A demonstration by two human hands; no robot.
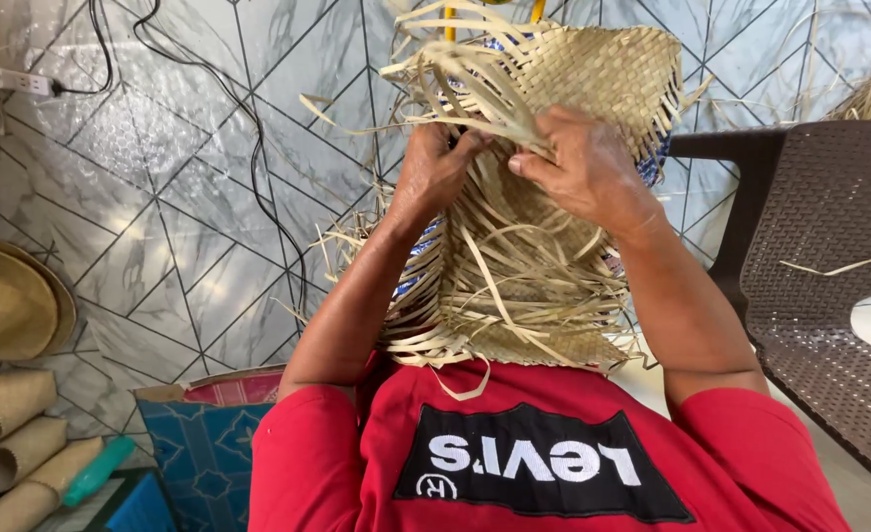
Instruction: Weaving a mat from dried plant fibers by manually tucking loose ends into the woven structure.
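A half-woven straw piece [593, 69] of pale flat strips rests on my lap and reaches away from me, with loose strip ends sticking out all round. My left hand [433, 167] is closed on loose strips near its middle. My right hand [583, 163] lies beside it, fingers pinching a strip that runs across toward the left hand. Blue and white edging [652, 163] shows under the weave at the right side. My red shirt fills the bottom of the view.
A dark brown woven plastic chair [829, 256] stands at the right. On the patterned tile floor lie a straw hat [7, 300], rolled mats [7, 404], a green bottle [100, 471], a blue patterned box [204, 443], and a black cable [258, 167] running from a white power strip [17, 81].
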